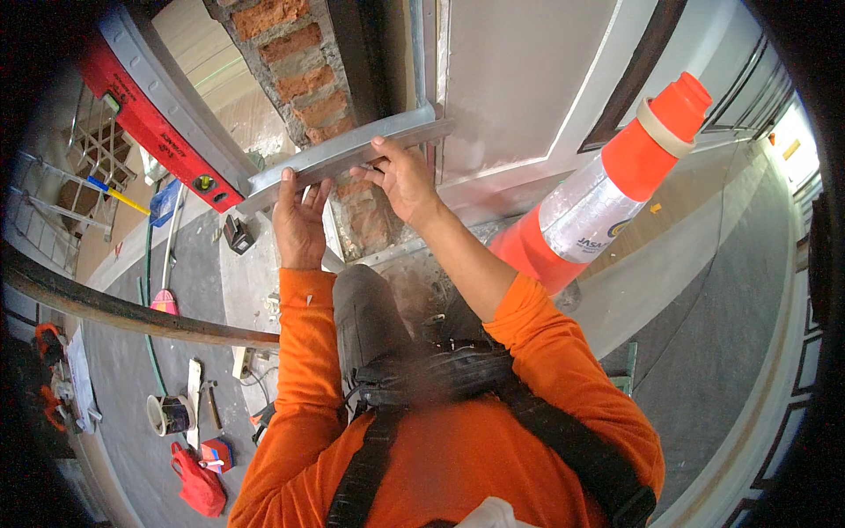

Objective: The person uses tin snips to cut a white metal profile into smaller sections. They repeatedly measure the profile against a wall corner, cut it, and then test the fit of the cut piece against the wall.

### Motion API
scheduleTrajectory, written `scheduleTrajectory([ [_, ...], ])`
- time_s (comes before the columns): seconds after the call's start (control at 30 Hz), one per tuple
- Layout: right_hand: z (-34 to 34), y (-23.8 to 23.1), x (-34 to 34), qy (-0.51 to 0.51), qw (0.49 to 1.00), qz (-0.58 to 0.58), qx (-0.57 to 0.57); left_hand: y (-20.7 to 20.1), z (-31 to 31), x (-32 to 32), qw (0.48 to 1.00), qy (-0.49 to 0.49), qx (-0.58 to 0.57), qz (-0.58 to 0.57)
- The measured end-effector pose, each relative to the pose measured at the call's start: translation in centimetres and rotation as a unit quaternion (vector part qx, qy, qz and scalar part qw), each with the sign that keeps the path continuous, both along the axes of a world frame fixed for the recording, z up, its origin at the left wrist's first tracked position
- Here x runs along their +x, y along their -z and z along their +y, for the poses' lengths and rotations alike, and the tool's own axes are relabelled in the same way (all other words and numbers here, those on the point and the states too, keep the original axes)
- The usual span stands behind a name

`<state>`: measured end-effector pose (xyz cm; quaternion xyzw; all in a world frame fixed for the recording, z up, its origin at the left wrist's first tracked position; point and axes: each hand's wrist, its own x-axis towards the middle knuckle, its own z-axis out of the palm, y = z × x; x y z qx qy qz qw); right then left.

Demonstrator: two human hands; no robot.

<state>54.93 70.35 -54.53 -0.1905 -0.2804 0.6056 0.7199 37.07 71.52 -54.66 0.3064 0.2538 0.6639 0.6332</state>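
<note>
A galvanised metal channel (361,145) runs crosswise in front of me, its left end by the foot of an upright metal stud (189,97). My left hand (301,224) is closed on its left part, thumb on the face and fingers at the lower edge. Farther right, my right hand (400,180) pinches the lower edge between thumb and fingers. The channel's right end reaches in front of the door frame area. Against the stud stands a red spirit level (163,141), its vial showing near the lower end.
Exposed brickwork (304,62) rises behind the channel. An orange traffic cone (598,194) stands close on my right. A curved dark bar (132,308) crosses on the left. Beyond it lie a hammer (213,405), a bucket (169,414), a red bag (198,484) and a ladder (101,145).
</note>
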Motion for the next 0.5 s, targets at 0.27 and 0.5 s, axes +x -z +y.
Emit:
scheduleTrajectory([
  [0.27,0.5,1.0,0.7,-0.011,1.000,-0.011,-0.006,0.4,0.4,0.8,1.000,0.004,-0.006,0.006],
  [0.5,0.1,0.2,0.2,-0.018,0.999,-0.032,-0.002,-0.1,-0.3,0.2,0.999,0.011,-0.009,-0.032],
])
